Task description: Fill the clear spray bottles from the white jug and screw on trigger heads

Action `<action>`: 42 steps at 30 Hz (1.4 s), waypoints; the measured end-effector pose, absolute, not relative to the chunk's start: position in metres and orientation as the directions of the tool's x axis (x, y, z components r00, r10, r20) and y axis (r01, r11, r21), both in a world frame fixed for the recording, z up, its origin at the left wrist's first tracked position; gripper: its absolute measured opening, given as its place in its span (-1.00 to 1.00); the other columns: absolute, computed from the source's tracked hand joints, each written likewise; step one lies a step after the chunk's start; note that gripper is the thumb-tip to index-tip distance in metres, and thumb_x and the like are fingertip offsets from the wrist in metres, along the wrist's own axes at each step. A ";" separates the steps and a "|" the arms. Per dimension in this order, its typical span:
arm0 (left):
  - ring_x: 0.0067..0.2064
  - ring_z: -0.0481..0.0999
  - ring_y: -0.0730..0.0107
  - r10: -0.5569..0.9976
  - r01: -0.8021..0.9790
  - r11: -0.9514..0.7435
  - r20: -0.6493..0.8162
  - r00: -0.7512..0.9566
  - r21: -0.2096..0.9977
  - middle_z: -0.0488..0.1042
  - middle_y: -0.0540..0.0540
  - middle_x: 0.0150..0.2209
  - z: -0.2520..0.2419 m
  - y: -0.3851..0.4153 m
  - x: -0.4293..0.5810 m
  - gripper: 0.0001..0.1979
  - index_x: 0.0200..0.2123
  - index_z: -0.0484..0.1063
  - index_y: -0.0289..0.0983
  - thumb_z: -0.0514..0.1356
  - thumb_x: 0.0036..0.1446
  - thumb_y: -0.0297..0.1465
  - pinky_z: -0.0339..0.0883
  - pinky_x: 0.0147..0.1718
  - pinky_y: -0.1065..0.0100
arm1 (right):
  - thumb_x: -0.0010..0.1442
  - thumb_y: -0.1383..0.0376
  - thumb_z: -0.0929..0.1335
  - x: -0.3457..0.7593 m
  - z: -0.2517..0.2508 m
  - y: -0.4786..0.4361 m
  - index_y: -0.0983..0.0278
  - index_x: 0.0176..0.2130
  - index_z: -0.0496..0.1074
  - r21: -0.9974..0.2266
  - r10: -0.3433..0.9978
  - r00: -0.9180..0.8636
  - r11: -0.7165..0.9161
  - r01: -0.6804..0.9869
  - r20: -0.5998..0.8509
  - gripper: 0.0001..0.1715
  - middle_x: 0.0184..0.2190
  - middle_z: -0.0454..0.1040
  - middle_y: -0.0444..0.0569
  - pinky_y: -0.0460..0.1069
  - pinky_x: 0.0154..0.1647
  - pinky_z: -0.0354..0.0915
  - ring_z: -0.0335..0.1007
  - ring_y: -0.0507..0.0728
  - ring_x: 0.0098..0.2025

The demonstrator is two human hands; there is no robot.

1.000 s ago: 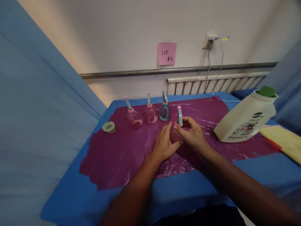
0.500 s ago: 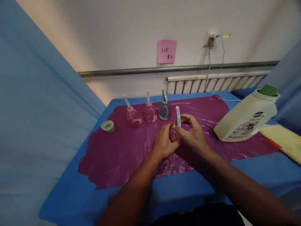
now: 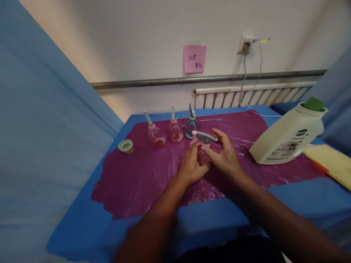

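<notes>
Left hand point(image 3: 192, 166) cups a pink spray bottle point(image 3: 203, 156); right hand point(image 3: 225, 155), fingers parted, thumbs its collar point(image 3: 206, 144). Beyond that bottle, a wall note point(image 3: 194, 59) begins "32"; rightward, the jug's label point(image 3: 285, 150) is illegible.

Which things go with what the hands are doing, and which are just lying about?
Seems part of it:
left hand, around the front spray bottle
right hand, at its spray head
purple sheet underneath
perhaps left pink bottle, middle pink bottle, teal bottle

Probably just lying about:
small green pot
cream bottle
yellow item
</notes>
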State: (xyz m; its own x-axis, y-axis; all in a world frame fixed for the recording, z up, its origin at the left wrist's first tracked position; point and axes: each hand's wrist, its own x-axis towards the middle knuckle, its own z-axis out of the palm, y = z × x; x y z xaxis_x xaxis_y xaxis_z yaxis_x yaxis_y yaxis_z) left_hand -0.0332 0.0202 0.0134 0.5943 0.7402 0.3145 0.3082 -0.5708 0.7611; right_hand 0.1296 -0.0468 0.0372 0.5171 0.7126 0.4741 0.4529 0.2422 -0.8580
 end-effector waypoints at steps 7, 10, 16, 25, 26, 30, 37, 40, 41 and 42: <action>0.44 0.62 -0.20 0.710 0.248 -0.589 0.346 0.613 0.769 0.58 -0.28 0.43 0.013 0.022 -0.033 -0.25 0.48 0.41 -0.09 0.54 0.30 -0.31 0.53 0.46 -0.25 | 0.38 0.06 0.55 0.129 0.034 -0.051 0.05 0.59 0.35 -0.850 0.728 0.479 0.275 0.450 0.490 -0.07 0.20 0.70 0.13 0.39 0.38 0.57 0.69 0.37 0.25; 0.41 0.64 -0.15 0.725 0.246 -0.575 0.347 0.595 0.780 0.59 -0.24 0.39 0.013 0.022 -0.033 -0.27 0.46 0.43 -0.07 0.55 0.30 -0.30 0.54 0.45 -0.23 | 0.35 0.05 0.57 0.128 0.034 -0.049 0.04 0.60 0.34 -0.851 0.737 0.472 0.272 0.449 0.484 -0.03 0.28 0.66 0.16 0.38 0.39 0.57 0.66 0.38 0.31; 0.39 0.65 -0.18 0.730 0.264 -0.563 0.322 0.603 0.783 0.60 -0.28 0.39 0.021 0.018 -0.035 -0.21 0.50 0.38 -0.09 0.53 0.28 -0.37 0.56 0.42 -0.21 | 0.29 0.03 0.59 0.129 0.037 -0.046 0.07 0.51 0.45 -0.850 0.712 0.515 0.226 0.476 0.478 -0.09 0.08 0.69 0.07 0.40 0.35 0.57 0.70 0.37 0.14; 0.45 0.61 -0.23 0.742 0.268 -0.537 0.296 0.602 0.800 0.57 -0.30 0.44 0.024 0.016 -0.034 -0.21 0.51 0.35 -0.13 0.49 0.29 -0.38 0.51 0.48 -0.27 | 0.29 0.05 0.62 0.132 0.033 -0.046 0.04 0.52 0.45 -0.846 0.728 0.475 0.274 0.458 0.494 -0.08 0.19 0.73 0.09 0.37 0.38 0.58 0.71 0.36 0.22; 0.44 0.62 -0.23 0.744 0.270 -0.537 0.298 0.598 0.799 0.58 -0.30 0.42 0.024 0.015 -0.034 -0.23 0.50 0.36 -0.13 0.49 0.29 -0.37 0.53 0.46 -0.28 | 0.29 0.05 0.61 0.132 0.034 -0.045 0.05 0.48 0.49 -0.840 0.710 0.493 0.265 0.474 0.503 -0.13 0.13 0.73 0.06 0.35 0.34 0.60 0.71 0.34 0.17; 0.40 0.65 -0.24 0.750 0.279 -0.538 0.300 0.589 0.796 0.62 -0.30 0.36 0.024 0.015 -0.033 -0.28 0.46 0.40 -0.12 0.49 0.29 -0.36 0.57 0.43 -0.29 | 0.29 0.03 0.62 0.135 0.035 -0.047 0.03 0.48 0.50 -0.833 0.704 0.494 0.262 0.487 0.510 -0.13 0.10 0.74 0.05 0.31 0.24 0.65 0.73 0.33 0.13; 0.42 0.64 -0.22 0.743 0.275 -0.539 0.295 0.601 0.796 0.59 -0.29 0.40 0.020 0.018 -0.034 -0.22 0.48 0.37 -0.12 0.52 0.26 -0.35 0.56 0.43 -0.23 | 0.38 0.06 0.57 0.134 0.031 -0.051 0.04 0.63 0.36 -0.839 0.765 0.411 0.300 0.453 0.495 -0.03 0.38 0.66 0.18 0.39 0.42 0.57 0.68 0.41 0.37; 0.41 0.65 -0.20 0.734 0.267 -0.553 0.310 0.604 0.789 0.59 -0.29 0.40 0.019 0.019 -0.034 -0.20 0.51 0.33 -0.12 0.50 0.28 -0.36 0.56 0.42 -0.24 | 0.30 0.06 0.61 0.133 0.031 -0.046 0.02 0.55 0.44 -0.831 0.732 0.452 0.283 0.479 0.510 -0.06 0.28 0.71 0.15 0.44 0.45 0.53 0.69 0.42 0.30; 0.40 0.65 -0.18 0.733 0.265 -0.557 0.315 0.603 0.787 0.60 -0.28 0.39 0.020 0.018 -0.033 -0.21 0.51 0.34 -0.12 0.49 0.28 -0.37 0.57 0.42 -0.23 | 0.28 0.06 0.62 0.133 0.032 -0.044 0.03 0.52 0.47 -0.831 0.722 0.467 0.273 0.485 0.510 -0.09 0.24 0.73 0.14 0.44 0.42 0.55 0.71 0.41 0.25; 0.39 0.66 -0.18 0.733 0.266 -0.559 0.317 0.602 0.786 0.61 -0.28 0.38 0.020 0.018 -0.033 -0.22 0.50 0.35 -0.11 0.49 0.28 -0.39 0.57 0.41 -0.22 | 0.28 0.06 0.62 0.133 0.032 -0.043 0.03 0.49 0.50 -0.832 0.717 0.478 0.265 0.486 0.508 -0.12 0.20 0.74 0.13 0.43 0.39 0.57 0.72 0.40 0.21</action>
State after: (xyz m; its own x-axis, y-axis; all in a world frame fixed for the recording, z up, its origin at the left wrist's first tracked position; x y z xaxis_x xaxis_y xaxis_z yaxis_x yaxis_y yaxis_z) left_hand -0.0328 0.0182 0.0203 0.6021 0.7328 0.3169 0.2663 -0.5585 0.7856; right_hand 0.1328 -0.0432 0.0324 0.4781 0.7167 0.5077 0.4864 0.2653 -0.8325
